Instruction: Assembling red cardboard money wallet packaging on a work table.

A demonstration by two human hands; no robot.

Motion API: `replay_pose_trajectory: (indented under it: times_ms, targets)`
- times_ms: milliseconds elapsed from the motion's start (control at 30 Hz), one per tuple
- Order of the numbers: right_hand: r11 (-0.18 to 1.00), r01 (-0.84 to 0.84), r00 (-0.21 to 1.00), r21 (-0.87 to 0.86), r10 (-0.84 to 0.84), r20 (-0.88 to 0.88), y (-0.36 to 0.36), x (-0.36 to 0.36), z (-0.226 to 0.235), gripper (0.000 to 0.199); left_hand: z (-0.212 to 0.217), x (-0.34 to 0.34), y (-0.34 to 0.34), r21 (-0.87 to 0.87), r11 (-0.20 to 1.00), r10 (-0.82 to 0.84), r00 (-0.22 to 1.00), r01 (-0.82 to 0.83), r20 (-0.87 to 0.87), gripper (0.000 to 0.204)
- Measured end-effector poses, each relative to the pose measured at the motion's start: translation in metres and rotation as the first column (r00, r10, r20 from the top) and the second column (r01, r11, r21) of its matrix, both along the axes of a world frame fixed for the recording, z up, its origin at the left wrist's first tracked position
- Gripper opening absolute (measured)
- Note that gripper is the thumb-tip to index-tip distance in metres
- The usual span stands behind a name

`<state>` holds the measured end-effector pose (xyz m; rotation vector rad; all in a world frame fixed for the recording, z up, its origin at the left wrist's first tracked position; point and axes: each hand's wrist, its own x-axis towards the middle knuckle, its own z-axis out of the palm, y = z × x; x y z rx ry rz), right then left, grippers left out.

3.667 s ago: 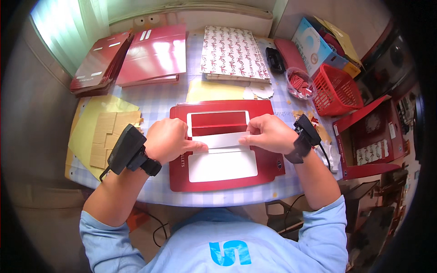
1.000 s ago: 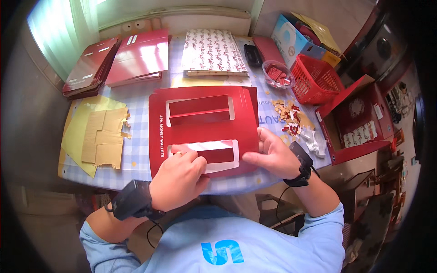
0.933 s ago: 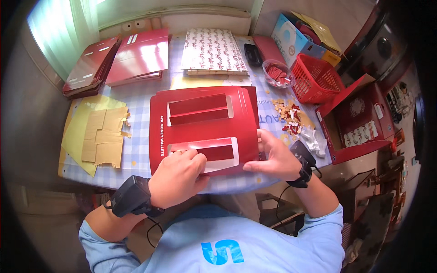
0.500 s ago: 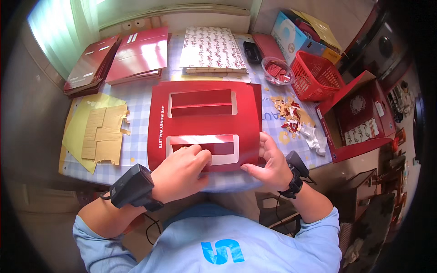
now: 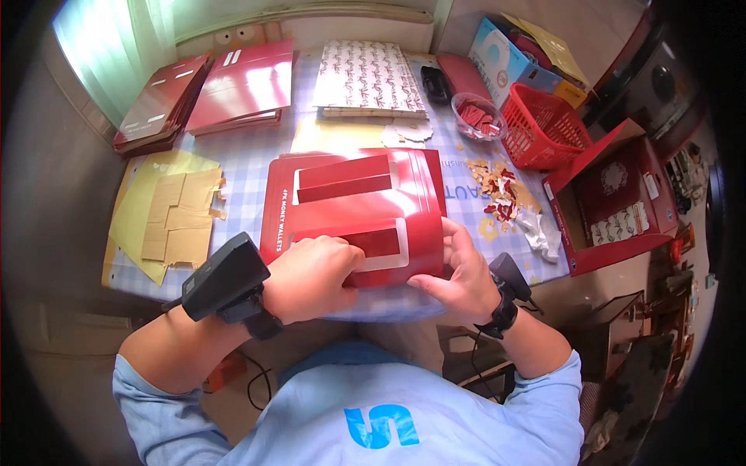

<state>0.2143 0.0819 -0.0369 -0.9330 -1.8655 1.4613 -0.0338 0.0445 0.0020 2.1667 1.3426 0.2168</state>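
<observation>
At the far left of the bench [image 5: 233, 167], yellow and tan card sheets [image 5: 167, 213] lie flat, with stacks of red card sheets [image 5: 206, 93] behind them. Your left hand [image 5: 311, 276] rests on the near edge of the red die-cut card [image 5: 353, 206], its fingers [image 5: 346, 252] curled and pressing on the red strip inside the near window cut-out; a black device is strapped to that wrist. The card lies in the middle of the bench, its near edge lifted off the surface toward you. Your right hand [image 5: 458, 276] grips the card's near right corner, thumb on top, the other fingers [image 5: 423, 283] curled underneath. Behind the card sits a patterned sheet stack [image 5: 371, 78]. Further right, a small clear bowl [image 5: 475, 115] holds red scraps, and loose paper bits [image 5: 497, 186] litter the cloth. A red basket [image 5: 544, 128] stands beside it; you cannot tell what is inside. At the far right, an open red box [image 5: 614, 198] holds printed cards.
</observation>
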Motion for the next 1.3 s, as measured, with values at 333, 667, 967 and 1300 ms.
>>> replay_pose_trajectory:
  times_ms: [333,667,967,1300]
  targets:
    - [0.997,0.079,0.997,-0.022,-0.079,-0.009,0.007,0.004,-0.006,0.076,0.008,0.003,0.017,-0.019,0.999,-0.054,0.977,0.051,-0.205,0.022]
    - [0.488,0.001,0.830,0.873,-0.488,0.272,-0.008,0.005,0.021,0.093,0.008,0.008,0.028,-0.063,0.991,-0.131,0.958,0.119,-0.256,0.021]
    - [0.456,-0.636,0.706,0.623,0.018,0.708,0.011,-0.046,0.037,0.020,0.011,0.009,0.023,-0.046,0.990,-0.143,0.946,0.136,-0.292,0.018]
    - [0.620,-0.763,0.397,0.185,0.223,0.890,0.038,-0.075,0.051,0.016,0.008,0.003,0.015,-0.053,0.997,-0.078,0.911,0.062,-0.405,0.019]
